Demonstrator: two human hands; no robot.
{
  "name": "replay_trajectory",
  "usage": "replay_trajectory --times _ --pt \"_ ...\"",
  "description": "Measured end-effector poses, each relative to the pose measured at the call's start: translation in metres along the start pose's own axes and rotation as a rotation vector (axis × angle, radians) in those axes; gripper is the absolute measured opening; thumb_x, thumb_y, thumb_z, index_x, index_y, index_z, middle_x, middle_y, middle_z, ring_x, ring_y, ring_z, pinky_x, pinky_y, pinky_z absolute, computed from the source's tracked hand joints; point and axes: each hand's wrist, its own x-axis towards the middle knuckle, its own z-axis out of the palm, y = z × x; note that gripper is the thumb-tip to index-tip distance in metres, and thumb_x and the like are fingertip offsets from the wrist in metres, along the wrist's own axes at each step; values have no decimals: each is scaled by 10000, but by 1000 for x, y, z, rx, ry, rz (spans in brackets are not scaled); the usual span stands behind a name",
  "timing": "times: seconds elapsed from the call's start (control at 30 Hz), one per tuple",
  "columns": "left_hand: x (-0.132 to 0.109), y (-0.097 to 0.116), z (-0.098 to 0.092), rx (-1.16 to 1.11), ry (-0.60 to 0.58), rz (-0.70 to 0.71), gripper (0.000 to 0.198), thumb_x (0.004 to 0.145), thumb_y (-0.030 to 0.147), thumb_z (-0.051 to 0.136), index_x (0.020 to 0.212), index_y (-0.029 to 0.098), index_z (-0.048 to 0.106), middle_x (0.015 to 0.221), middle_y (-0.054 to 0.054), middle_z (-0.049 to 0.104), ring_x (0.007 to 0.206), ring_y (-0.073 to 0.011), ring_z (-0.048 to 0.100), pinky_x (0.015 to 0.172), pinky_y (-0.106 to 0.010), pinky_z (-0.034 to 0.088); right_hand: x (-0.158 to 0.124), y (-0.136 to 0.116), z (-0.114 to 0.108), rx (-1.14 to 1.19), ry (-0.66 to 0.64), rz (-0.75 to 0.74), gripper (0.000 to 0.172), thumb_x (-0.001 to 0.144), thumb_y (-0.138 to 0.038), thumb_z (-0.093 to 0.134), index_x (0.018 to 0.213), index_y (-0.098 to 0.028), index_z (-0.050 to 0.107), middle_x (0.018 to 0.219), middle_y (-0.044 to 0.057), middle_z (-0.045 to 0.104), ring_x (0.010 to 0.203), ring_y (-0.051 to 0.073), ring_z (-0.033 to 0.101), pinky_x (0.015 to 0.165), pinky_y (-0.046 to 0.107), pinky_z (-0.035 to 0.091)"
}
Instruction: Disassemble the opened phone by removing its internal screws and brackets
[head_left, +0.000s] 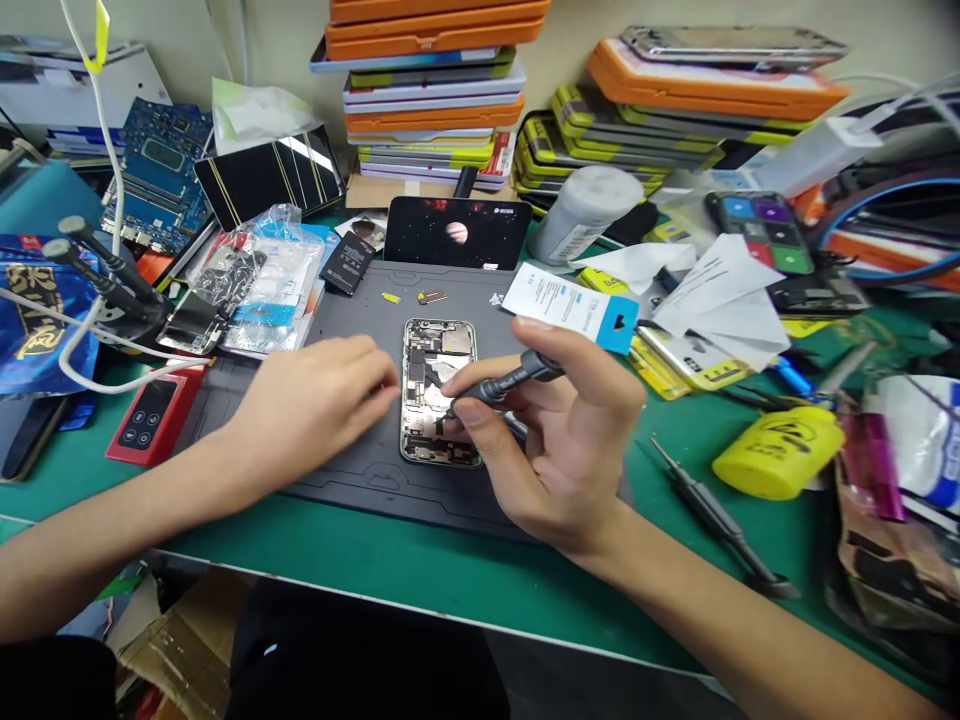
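Observation:
An opened phone point(437, 352) with its insides showing lies on a dark grey work mat point(360, 470) in the middle of the view. My right hand point(566, 440) is closed round a dark screwdriver point(506, 381), whose tip points down into the phone's middle. My left hand point(315, 405) rests on the mat against the phone's left edge, fingers curled toward it; whether it holds anything is hidden.
A lit phone screen point(457, 232) leans behind the mat. A spare screwdriver point(712, 515) and a yellow object point(780, 450) lie to the right on the green table point(420, 560). Stacked orange and yellow cases point(435, 90), papers, bags and a circuit board point(161, 170) crowd the back.

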Motion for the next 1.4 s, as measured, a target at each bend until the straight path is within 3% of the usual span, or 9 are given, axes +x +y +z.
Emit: replay_trajectory --times 0.07,0.17,0.3,0.47,0.8,1.4 --pt "4 -11 -4 53 -6 -110 168 1062 301 629 979 196 732 953 -35 762 891 -215 711 649 -302 410 0 0 0 17 -18 -3 810 948 1 668 1606 -396 413 1524 106 566 943 174 758 603 277 718" --pt "9 -21 -7 60 -73 -152 147 1035 294 660 973 195 749 969 -46 771 949 -238 710 683 -306 427 0 0 0 20 -44 -32 816 950 8 650 1612 -393 392 1516 103 567 952 171 758 624 281 717" --pt "9 -24 -9 4 -150 -135 163 1031 313 675 948 199 757 1000 -36 782 996 -252 712 748 -325 467 0 0 -1 -17 -55 -35 772 984 -44 638 1612 -404 370 1487 100 602 937 168 768 614 271 702" --pt "9 -28 -9 -83 -142 -109 204 1069 328 619 1030 207 780 1069 -39 795 1039 -251 716 860 -354 511 0 1 0 -39 -39 -22 741 986 -82 653 1598 -408 392 1452 106 651 890 185 772 567 300 677" --pt "9 -28 -6 -28 -148 -4 170 1067 274 619 1048 210 775 1030 -37 764 987 -229 697 828 -332 503 -1 0 0 -19 -42 -15 750 985 -74 651 1607 -406 395 1463 107 651 898 185 772 580 307 677" --pt "7 -32 -8 -72 -194 13 237 1077 263 552 1123 225 781 1081 -55 765 1001 -228 712 835 -333 521 -2 -2 -1 -12 -66 2 760 991 -66 639 1618 -411 383 1471 96 628 939 209 785 571 308 703"
